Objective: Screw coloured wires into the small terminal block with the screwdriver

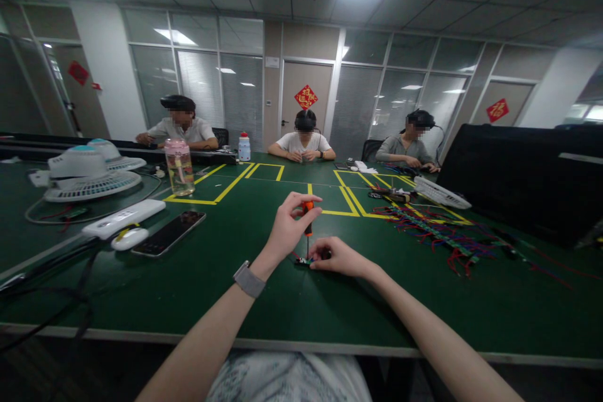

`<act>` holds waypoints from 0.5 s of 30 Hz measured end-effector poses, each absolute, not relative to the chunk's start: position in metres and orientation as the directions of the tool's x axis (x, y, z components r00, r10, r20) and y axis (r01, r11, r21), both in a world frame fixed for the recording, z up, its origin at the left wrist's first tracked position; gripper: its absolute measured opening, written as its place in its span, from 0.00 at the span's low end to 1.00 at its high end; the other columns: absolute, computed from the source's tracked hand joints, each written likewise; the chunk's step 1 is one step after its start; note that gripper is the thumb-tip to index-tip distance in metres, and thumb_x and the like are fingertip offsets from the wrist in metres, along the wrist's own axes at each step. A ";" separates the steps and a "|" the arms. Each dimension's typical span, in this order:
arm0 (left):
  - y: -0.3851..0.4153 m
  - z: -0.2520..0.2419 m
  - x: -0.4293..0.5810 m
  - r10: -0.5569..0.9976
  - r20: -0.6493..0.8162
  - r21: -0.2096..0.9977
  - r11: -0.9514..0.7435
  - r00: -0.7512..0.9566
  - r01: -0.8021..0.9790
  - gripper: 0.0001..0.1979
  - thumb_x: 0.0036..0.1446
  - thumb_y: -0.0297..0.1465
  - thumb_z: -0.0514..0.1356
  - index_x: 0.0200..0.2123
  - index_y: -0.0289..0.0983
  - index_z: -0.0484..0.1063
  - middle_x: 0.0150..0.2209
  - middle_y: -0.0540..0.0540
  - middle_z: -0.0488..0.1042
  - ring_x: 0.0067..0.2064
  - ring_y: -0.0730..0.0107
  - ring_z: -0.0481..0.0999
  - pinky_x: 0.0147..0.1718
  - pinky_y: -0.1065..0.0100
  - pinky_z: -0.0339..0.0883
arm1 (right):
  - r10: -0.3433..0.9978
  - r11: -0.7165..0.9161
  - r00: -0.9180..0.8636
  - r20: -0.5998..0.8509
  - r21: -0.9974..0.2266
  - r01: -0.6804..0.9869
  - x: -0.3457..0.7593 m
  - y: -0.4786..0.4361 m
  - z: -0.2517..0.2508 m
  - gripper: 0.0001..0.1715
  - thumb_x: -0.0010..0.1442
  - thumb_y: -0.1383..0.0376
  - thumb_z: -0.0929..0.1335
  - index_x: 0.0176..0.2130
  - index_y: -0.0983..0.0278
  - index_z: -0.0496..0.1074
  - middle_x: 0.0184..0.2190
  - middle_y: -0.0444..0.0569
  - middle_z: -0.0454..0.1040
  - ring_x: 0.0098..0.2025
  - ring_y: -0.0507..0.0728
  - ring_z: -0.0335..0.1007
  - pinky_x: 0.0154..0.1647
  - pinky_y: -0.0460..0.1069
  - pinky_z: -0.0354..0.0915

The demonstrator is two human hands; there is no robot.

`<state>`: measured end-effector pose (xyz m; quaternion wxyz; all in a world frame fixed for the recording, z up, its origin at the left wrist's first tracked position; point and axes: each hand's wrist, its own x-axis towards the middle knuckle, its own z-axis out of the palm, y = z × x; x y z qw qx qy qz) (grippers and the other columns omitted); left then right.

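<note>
The left hand (291, 221), a grey-banded watch (249, 279) on its wrist, has thumb and fingers closed around the upper handle of an orange-and-black screwdriver (308, 226), which stands nearly upright with its shaft pointing down. Below it, the right hand (338, 256) pinches one end of a small circuit board (302, 261) with the fingertips, on the green tabletop (188, 301) in front of the person; whether the blade is seated in a screw is too small to tell. The likeliest mishap is a slip: with the driver gripped so high, a slight tilt could throw the tip off the board and into the right fingertips just beside it. The board, held only by that pinch, could also twist under turning force, and any pull on the thin red wire (296, 255) at its far edge might loosen it. To the right, tangled red and blue wires (438, 232) could snag a sleeve or arm reaching that way. No brand can be read on the screwdriver, the smartphone (170, 233) or the power strip (123, 218). Across the room, the right-hand red diamond poster (498, 110) appears to read 福; the gold characters on the middle poster (306, 97) are only partly legible, and the small door sign (272, 62) is unreadable.
</note>
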<state>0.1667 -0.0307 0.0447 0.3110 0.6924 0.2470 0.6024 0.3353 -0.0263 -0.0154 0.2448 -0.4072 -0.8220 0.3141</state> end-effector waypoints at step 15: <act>-0.033 0.046 0.166 0.719 0.679 0.730 -0.683 0.147 -0.034 0.10 0.53 0.34 0.61 0.37 0.37 0.76 0.39 0.45 0.70 0.36 0.72 0.72 0.32 0.73 0.68 | 0.825 0.476 -0.545 0.148 -0.703 0.529 0.335 -0.027 -0.015 0.11 0.49 0.64 0.72 0.34 0.67 0.74 0.25 0.42 0.70 0.26 0.50 0.63 0.28 0.44 0.58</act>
